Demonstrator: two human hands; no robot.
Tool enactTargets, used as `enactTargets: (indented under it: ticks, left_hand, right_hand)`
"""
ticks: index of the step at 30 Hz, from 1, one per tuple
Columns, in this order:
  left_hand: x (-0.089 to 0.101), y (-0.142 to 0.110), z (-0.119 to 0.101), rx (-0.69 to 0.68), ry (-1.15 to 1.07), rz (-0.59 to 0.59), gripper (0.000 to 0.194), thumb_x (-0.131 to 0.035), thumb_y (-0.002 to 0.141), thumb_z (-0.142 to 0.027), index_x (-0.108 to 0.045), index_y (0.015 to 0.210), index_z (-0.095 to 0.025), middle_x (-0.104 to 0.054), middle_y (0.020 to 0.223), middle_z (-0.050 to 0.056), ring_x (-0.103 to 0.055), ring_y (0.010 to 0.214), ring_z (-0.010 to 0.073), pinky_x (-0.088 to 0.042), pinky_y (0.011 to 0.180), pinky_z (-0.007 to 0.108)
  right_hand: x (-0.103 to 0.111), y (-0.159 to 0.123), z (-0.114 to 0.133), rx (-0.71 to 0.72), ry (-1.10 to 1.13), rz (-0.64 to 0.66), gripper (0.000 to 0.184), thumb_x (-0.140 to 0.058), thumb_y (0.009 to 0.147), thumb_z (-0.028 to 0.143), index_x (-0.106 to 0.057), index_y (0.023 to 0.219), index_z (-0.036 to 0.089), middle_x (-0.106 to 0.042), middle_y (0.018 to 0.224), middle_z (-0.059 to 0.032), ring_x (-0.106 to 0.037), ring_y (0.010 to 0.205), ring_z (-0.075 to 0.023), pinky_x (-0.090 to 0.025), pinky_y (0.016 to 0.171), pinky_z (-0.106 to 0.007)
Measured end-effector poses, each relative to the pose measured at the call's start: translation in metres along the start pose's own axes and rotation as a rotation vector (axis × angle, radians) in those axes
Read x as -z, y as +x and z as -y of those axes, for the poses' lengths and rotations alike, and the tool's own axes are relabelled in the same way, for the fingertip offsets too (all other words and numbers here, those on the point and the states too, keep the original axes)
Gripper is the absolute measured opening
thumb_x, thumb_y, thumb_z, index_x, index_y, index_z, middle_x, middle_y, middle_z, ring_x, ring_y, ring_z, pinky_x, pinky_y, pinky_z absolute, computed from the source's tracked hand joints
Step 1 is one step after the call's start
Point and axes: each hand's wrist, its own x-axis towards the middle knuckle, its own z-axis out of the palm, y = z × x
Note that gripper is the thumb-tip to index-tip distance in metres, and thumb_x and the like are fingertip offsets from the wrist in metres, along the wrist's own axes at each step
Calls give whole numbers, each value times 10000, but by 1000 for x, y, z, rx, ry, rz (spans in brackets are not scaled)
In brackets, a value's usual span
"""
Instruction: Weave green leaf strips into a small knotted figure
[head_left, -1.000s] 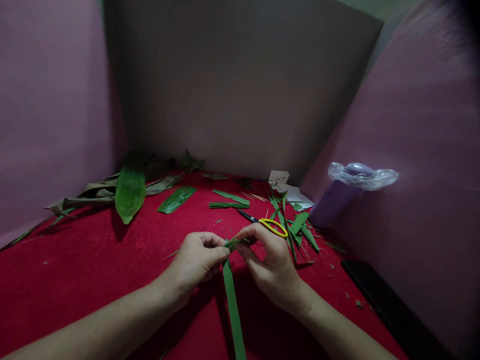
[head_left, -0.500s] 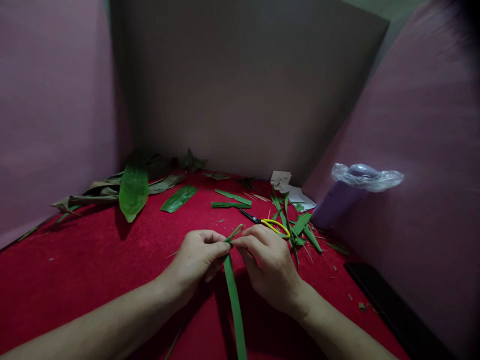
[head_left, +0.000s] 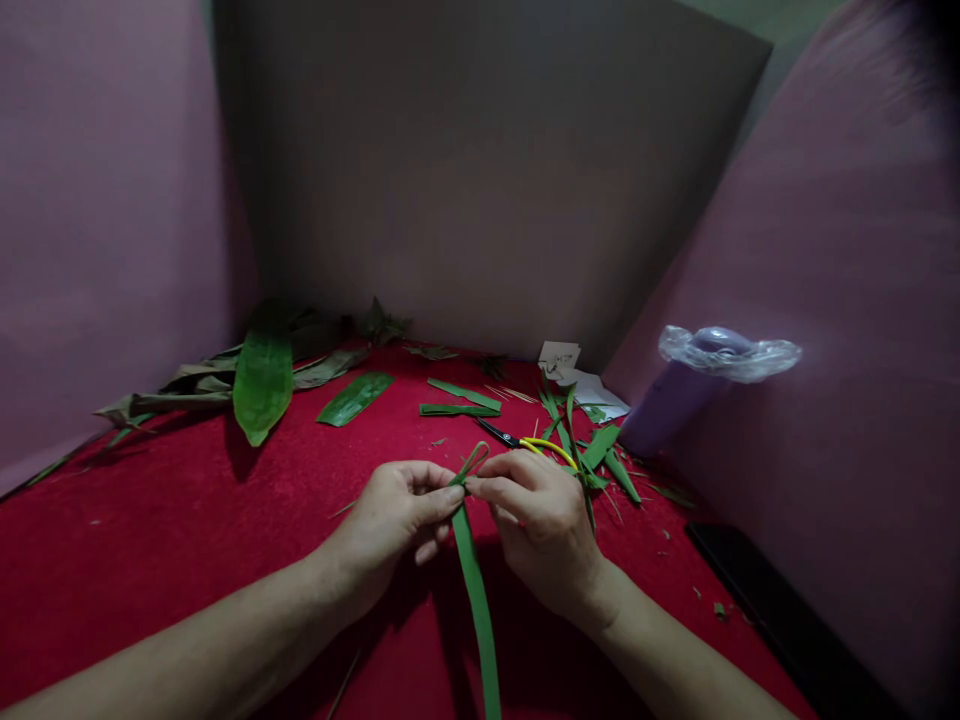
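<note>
A long green leaf strip hangs down from between my two hands, its upper end bent into a small loop. My left hand pinches it just below the loop, thumb on top. Close against it, my right hand has its thumb and index finger pressed together at the same fold; the fingertips partly hide the folded part. Just beyond my right hand lie scissors with black blades and yellow handles, the handles partly covered by leaf pieces.
Cut leaf scraps and white papers lie right of the scissors. Leaf strips, a leaf piece and a broad leaf lie further back. A purple container with clear plastic and a black flat object stand along the right wall.
The loop at the top of the strip stands a little more upright and open. My left hand's lower fingers have shifted slightly; both hands stay at the fold.
</note>
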Motion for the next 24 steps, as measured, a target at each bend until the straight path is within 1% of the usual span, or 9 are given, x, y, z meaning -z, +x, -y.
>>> enactTargets:
  ticks: [4,7,13,17,20,24]
  left_hand:
    - [-1,-1,0,-14,21,1,195,-625,732,-302,-563,673,-127,-505,478,-30,-376,379,42,-257,345,147]
    - [-1,0,0,-7,20,-17,197,-636,718,-308,-560,685,-129,-506,492,-30,-381,380,45,-261,340,149]
    - [-1,0,-1,-1,44,-27,204,-632,718,-315,-549,667,-136,-497,467,-38,-361,347,40,-252,326,152]
    - [-2,-1,-1,-5,68,-42,211,-654,696,-314,-545,651,-139,-487,455,-49,-357,339,37,-255,321,151]
    - [-2,0,1,-6,58,-26,201,-676,673,-307,-562,670,-141,-478,452,-61,-361,336,38,-266,320,152]
    - [-1,0,1,4,79,-17,184,-672,675,-291,-564,684,-142,-481,441,-64,-350,320,33,-247,313,149]
  right_hand:
    - [0,-1,-1,4,-9,10,256,-441,804,77,-670,810,191,-636,778,-58,-565,727,-168,-428,648,-308]
    - [0,0,-1,5,-5,13,258,-435,808,70,-663,820,191,-636,785,-58,-566,732,-166,-435,657,-307]
    - [-2,-1,-1,-24,16,40,202,-458,830,95,-635,885,176,-631,795,-64,-573,758,-171,-449,692,-305]
    - [-3,-2,-1,-41,22,36,182,-456,842,106,-625,855,170,-622,763,-60,-572,736,-170,-444,677,-298]
    - [-2,-2,-1,-42,15,49,173,-454,844,112,-620,843,163,-615,758,-62,-567,731,-171,-439,669,-297]
    - [-2,-2,0,-34,-8,47,175,-447,847,117,-616,836,160,-617,748,-64,-566,723,-171,-442,661,-300]
